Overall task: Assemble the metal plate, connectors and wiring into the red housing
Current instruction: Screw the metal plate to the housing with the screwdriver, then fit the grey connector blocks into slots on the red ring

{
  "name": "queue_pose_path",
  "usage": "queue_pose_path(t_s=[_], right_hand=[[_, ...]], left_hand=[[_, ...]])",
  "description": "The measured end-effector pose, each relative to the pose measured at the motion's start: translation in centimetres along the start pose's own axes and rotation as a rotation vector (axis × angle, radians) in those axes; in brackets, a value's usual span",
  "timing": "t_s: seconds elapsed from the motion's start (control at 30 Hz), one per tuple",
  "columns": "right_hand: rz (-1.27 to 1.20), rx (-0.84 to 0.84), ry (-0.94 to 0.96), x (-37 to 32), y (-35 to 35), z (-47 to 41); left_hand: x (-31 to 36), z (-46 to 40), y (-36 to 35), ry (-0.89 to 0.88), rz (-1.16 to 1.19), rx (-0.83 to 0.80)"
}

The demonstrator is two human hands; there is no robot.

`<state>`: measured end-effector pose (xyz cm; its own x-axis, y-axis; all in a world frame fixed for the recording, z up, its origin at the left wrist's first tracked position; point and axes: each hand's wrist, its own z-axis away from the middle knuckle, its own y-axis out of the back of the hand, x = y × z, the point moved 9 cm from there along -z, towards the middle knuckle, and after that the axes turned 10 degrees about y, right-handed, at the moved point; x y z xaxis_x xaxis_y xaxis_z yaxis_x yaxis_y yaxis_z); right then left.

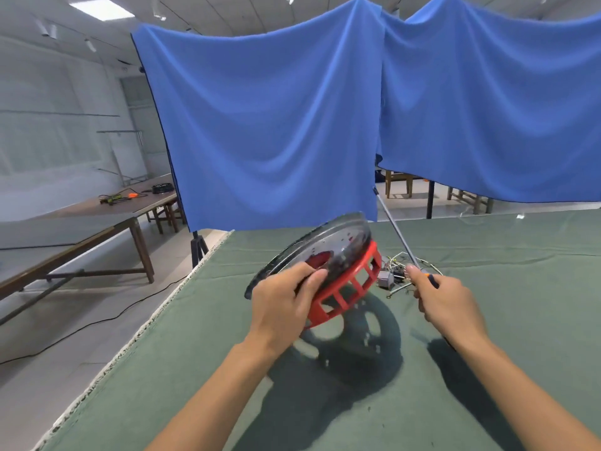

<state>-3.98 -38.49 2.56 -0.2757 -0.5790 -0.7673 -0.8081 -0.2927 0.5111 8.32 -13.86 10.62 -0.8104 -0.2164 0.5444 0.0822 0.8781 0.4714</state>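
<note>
My left hand grips the near rim of the round metal plate, which sits on the red housing; both are tilted up off the green table. The housing is a red ring with open slots around its side. My right hand holds a long screwdriver by its handle, with the shaft pointing up and away to the left. Between the housing and my right hand lies a tangle of wiring with grey connectors on the cloth.
The green cloth table stretches right and toward me; its left edge drops to the floor. Blue curtains hang behind the table. A long wooden bench with tools stands at the left, with a black cable on the floor.
</note>
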Motion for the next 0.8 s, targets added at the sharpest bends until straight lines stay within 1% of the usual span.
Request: queue_pose_path(t_s=[0.1,0.17,0.23,0.27,0.33,0.4,0.47,0.53,0.63,0.73,0.8], right_hand=[[-0.075,0.006,-0.023,0.7,-0.2,0.0],[-0.126,0.009,-0.044,1.0,-0.3,-0.1],[-0.177,0.01,-0.059,1.1,-0.6,-0.2],[-0.197,0.004,-0.064,1.1,-0.9,-0.1],[-0.229,-0.014,-0.075,1.1,-1.3,0.0],[-0.235,-0.039,-0.081,1.2,-1.7,0.2],[-0.207,-0.059,-0.082,1.4,-2.0,0.3],[-0.17,-0.055,-0.08,1.6,-2.0,0.2],[-0.094,-0.034,-0.058,1.7,-2.1,0.0],[-0.027,-0.065,-0.065,1.8,-2.8,-0.2],[0.055,-0.093,-0.067,1.8,-3.2,-0.4]], left_hand=[[-3.1,-2.1,3.3,0.352,0.42,0.265],[-6.0,-2.3,3.8,0.626,0.694,0.388],[-8.2,-1.2,2.4,0.868,0.949,0.419],[-8.8,-0.4,1.5,0.962,1.033,0.409],[-10.1,1.3,-0.4,1.137,1.106,0.376],[-11.5,3.2,-2.2,1.28,1.157,0.382],[-12.7,4.8,-3.6,1.376,1.194,0.42],[-13.9,6.2,-4.3,1.45,1.184,0.464],[-15.9,7.3,-4.0,1.529,1.119,0.56],[-16.6,7.4,-3.7,1.525,1.033,0.599],[-15.9,7.1,-3.8,1.471,1.003,0.528]])
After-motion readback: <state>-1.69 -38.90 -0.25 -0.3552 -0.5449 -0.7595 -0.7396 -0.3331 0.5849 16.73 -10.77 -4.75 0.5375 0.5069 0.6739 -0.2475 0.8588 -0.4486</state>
